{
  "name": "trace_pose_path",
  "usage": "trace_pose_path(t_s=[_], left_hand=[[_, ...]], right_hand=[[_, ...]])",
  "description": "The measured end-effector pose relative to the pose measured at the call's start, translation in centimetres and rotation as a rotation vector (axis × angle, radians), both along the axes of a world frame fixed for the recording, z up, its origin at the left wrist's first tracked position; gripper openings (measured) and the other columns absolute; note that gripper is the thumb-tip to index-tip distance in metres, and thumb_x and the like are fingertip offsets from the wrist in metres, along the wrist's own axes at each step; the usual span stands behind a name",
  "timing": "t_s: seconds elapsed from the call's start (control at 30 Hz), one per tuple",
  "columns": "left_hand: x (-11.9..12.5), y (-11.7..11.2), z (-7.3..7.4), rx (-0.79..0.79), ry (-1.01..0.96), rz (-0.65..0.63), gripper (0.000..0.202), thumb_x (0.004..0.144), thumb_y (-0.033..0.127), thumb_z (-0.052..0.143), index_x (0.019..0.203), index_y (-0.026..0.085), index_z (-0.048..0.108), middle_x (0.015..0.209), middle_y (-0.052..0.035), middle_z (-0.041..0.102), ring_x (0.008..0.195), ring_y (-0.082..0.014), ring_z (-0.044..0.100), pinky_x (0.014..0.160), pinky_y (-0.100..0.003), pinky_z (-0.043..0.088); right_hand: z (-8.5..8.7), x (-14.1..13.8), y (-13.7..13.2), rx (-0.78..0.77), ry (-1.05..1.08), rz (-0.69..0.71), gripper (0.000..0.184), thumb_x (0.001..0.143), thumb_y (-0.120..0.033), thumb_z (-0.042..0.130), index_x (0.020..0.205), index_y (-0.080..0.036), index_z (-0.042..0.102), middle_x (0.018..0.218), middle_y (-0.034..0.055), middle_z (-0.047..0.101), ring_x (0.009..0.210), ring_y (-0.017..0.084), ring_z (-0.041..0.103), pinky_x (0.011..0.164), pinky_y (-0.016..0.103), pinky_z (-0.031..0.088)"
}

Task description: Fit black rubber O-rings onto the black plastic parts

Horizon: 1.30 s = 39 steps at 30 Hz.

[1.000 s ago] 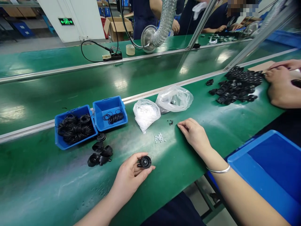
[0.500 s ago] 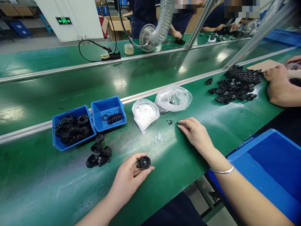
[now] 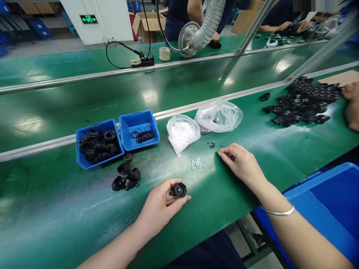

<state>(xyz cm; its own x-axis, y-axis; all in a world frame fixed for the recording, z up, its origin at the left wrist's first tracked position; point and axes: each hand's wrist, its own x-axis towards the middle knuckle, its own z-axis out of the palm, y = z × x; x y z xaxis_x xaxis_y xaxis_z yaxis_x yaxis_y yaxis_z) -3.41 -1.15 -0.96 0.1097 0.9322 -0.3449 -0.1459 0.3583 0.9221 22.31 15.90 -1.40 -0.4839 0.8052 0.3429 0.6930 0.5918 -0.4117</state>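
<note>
Left hand: The left hand (image 3: 161,204) is curling partly shut around the black cup (image 3: 179,190), low in the middle of the frame.
Right hand: The right hand (image 3: 242,162), right of centre, is bringing its fingertips close together near tiny black bits (image 3: 212,145); I cannot tell if it is holding one.
Possible trouble: A bump could be sending bits rolling into the grey bits (image 3: 198,163).
Black cup: Its round, hollow side is facing the camera, and a stub is poking out left.

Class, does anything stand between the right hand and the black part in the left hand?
Nothing visible does. Small pale pieces lie close to the line from the right hand to the black part in the left hand, but low on the green table.
</note>
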Motion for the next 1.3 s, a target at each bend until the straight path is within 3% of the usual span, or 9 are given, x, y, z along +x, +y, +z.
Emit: trace_pose_path(t_s=[0.17,0.33,0.6,0.8,1.03,1.3], left_hand=[[0.2,-0.1,-0.1,0.022,0.031,0.004,0.035,0.084,0.029,0.068,0.116,0.022,0.057,0.113,-0.0072,0.066,0.101,-0.0243,0.071,0.093,-0.036,0.057],[0.2,-0.1,-0.1,0.068,0.140,-0.005,0.037,0.083,0.023,0.065,0.120,0.023,0.057,0.114,-0.0066,0.063,0.096,-0.0212,0.072,0.088,-0.033,0.059],[0.2,-0.3,-0.4,0.116,0.184,0.007,0.039,0.083,0.021,0.062,0.122,0.023,0.058,0.118,-0.0076,0.060,0.093,-0.0194,0.071,0.089,-0.032,0.059],[0.2,-0.3,-0.3,0.113,0.187,0.034,0.037,0.082,0.019,0.061,0.119,0.023,0.059,0.114,-0.0071,0.063,0.087,-0.0189,0.072,0.083,-0.031,0.060],[0.2,0.0,-0.1,0.073,0.129,0.055,0.037,0.082,0.018,0.061,0.119,0.022,0.057,0.111,-0.0062,0.065,0.090,-0.0209,0.073,0.083,-0.031,0.060],[0.1,0.0,-0.1,0.061,0.182,0.055,0.038,0.083,0.021,0.061,0.121,0.023,0.058,0.115,-0.0078,0.065,0.088,-0.0205,0.073,0.082,-0.032,0.060]], right_hand=[[2.1,-4.2,-6.6,-0.058,0.144,0.305,0.010,0.093,-0.016,0.056,0.100,-0.019,0.062,0.089,0.0060,0.061,0.081,0.017,0.061,0.070,0.029,0.052],[2.0,-7.5,-10.2,-0.067,0.108,0.501,0.016,0.097,-0.012,0.047,0.106,-0.015,0.060,0.089,0.0078,0.061,0.080,0.016,0.060,0.067,0.028,0.054],[2.1,-8.4,-10.2,0.042,-0.020,0.475,0.019,0.098,-0.014,0.044,0.101,-0.017,0.064,0.086,0.0074,0.064,0.075,0.017,0.063,0.065,0.028,0.055],[1.6,-8.3,-11.2,0.030,0.012,0.433,0.022,0.097,-0.013,0.046,0.111,-0.015,0.063,0.090,0.0098,0.064,0.080,0.019,0.066,0.069,0.031,0.058],[0.5,-7.5,-12.6,-0.080,0.048,0.435,0.050,0.094,-0.007,0.045,0.143,-0.015,0.041,0.107,0.0144,0.057,0.095,0.021,0.063,0.078,0.033,0.059],[0.1,-7.4,-12.6,-0.050,-0.035,0.437,0.055,0.094,-0.009,0.045,0.148,-0.017,0.035,0.110,0.0151,0.058,0.096,0.024,0.062,0.076,0.037,0.059]])
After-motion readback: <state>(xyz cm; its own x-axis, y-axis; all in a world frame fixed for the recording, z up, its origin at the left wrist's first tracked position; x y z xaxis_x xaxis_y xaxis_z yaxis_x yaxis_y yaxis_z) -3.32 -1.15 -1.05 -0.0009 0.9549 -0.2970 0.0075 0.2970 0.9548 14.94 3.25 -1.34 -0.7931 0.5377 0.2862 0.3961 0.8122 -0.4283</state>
